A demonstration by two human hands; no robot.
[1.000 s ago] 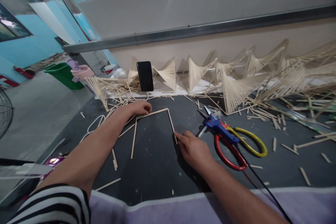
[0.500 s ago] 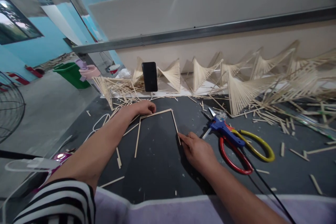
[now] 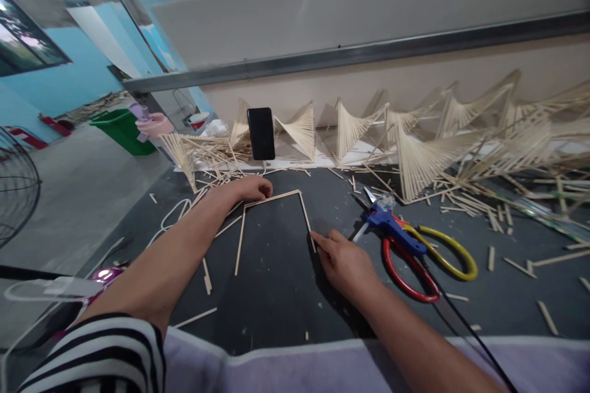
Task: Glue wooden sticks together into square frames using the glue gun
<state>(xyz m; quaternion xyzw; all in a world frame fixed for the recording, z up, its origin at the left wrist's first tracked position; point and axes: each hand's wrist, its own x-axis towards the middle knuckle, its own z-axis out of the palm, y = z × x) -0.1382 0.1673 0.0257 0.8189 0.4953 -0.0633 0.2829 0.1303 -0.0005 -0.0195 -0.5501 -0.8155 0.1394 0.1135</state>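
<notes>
A three-sided frame of thin wooden sticks (image 3: 275, 198) lies on the dark table (image 3: 276, 295). My left hand (image 3: 249, 187) rests on its far left corner, fingers curled and pressing the joint down. My right hand (image 3: 343, 261) lies at the near end of the frame's right stick, fingertips pinched against that stick. Right of that hand lie a blue glue gun (image 3: 391, 228) and scissors with one red and one yellow handle (image 3: 426, 261).
A black phone (image 3: 260, 133) stands propped at the back among several fan-shaped stick structures (image 3: 415, 153) along the wall. Loose stick offcuts (image 3: 498, 221) litter the table. A white cable (image 3: 173, 214) lies at left, a green bin (image 3: 117, 129) on the floor beyond.
Both hands stay on the stick frame. Only the view shifts slightly between frames.
</notes>
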